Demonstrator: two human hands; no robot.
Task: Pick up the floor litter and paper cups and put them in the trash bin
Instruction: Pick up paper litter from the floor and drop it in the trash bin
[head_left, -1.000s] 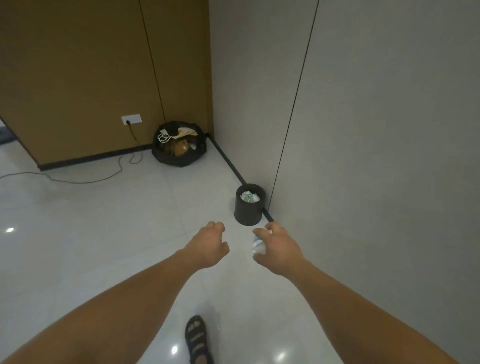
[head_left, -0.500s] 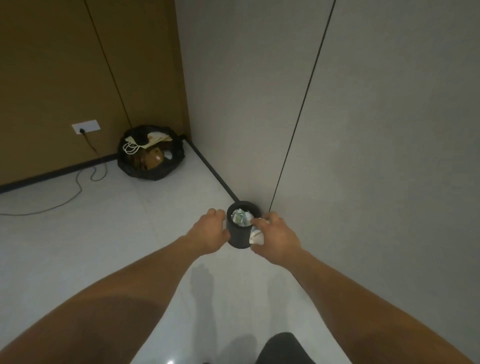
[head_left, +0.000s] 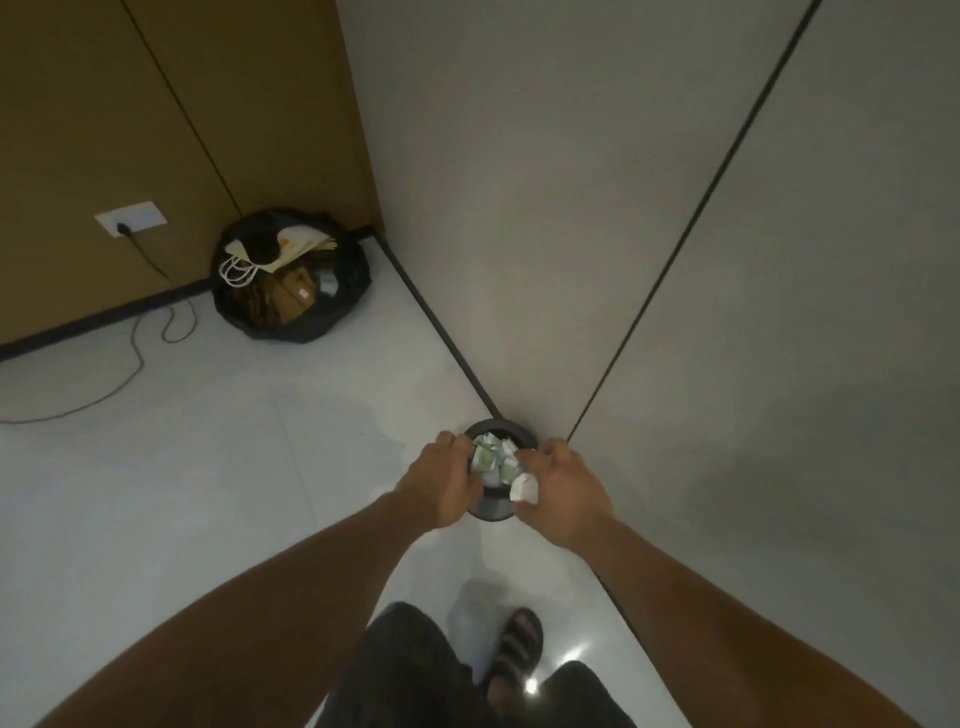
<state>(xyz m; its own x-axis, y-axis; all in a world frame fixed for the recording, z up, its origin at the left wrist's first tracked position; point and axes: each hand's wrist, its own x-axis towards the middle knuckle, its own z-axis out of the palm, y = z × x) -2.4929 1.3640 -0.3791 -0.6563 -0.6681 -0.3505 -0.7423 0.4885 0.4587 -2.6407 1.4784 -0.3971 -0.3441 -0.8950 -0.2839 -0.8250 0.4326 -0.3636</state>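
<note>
A small black trash bin (head_left: 491, 510) stands on the white floor against the grey wall, filled with crumpled green and white paper (head_left: 491, 457). My right hand (head_left: 563, 491) is just right of the bin's rim and is shut on a crumpled white paper cup (head_left: 523, 488), held over the bin's right edge. My left hand (head_left: 441, 486) is at the bin's left rim, fingers curled against it; what it holds, if anything, is hidden.
A large black trash bag (head_left: 291, 275) with paper bags and boxes sits in the corner at the back. A cable (head_left: 130, 343) runs from a wall socket (head_left: 131, 218) across the floor. My sandalled foot (head_left: 514, 644) and knees are below.
I have stepped closer to the bin, which now sits right under my hands. Both hands have come to its rim, the right one still carrying the white cup.
</note>
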